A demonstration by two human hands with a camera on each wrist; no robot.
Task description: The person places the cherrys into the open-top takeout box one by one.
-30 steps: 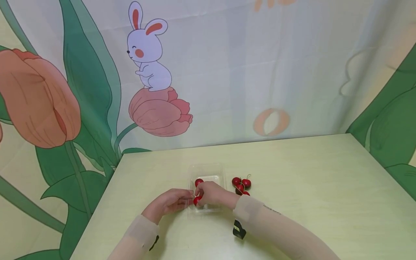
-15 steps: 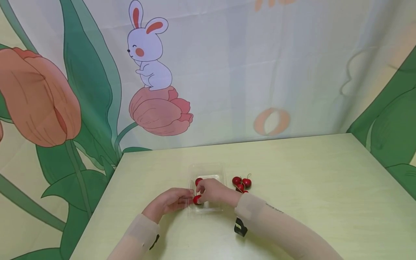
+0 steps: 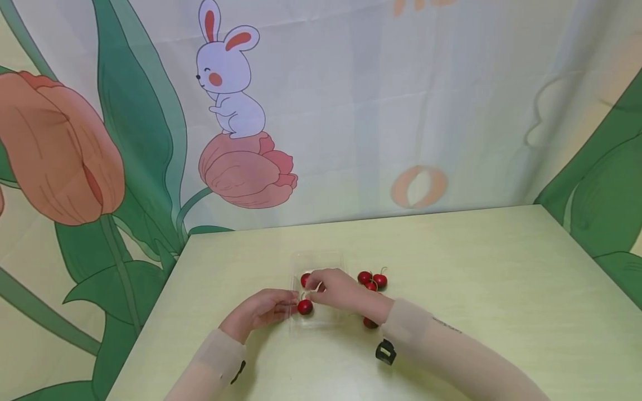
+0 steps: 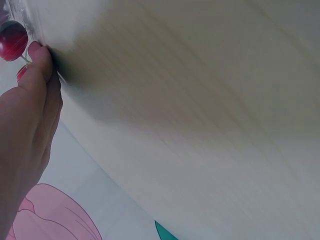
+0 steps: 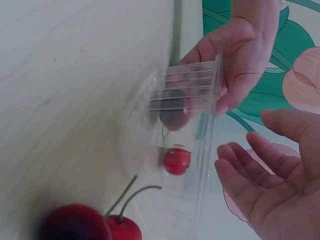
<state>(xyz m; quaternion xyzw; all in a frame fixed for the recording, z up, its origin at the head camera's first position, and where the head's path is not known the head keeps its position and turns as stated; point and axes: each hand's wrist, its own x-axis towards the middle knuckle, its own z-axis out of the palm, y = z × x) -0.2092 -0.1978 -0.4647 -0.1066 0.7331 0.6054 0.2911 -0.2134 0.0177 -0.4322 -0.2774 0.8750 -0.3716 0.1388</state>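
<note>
A clear plastic container (image 3: 318, 257) lies on the table with two red cherries visible inside. The nearer cherry (image 3: 305, 307) is at the left wall, its stem up; the farther cherry (image 3: 304, 280) is partly hidden by the right hand. My left hand (image 3: 262, 311) touches the container's left side from outside, fingers fairly straight in the left wrist view. Over the container, my right hand (image 3: 335, 288) has parted fingers with nothing between them, as the right wrist view (image 5: 275, 175) shows. Right of the container lie several stemmed cherries (image 3: 380, 280).
One loose cherry (image 3: 370, 322) shows beneath the right forearm, beside the container's near right corner. The pale table (image 3: 476, 267) ends at the back against a printed curtain (image 3: 341, 111) with a rabbit and tulips. Each sleeve has a dark strap part near the cuff.
The right hand has let go of the nearer cherry, which stays in the container. That hand has moved slightly up and right. The left hand has stayed put.
</note>
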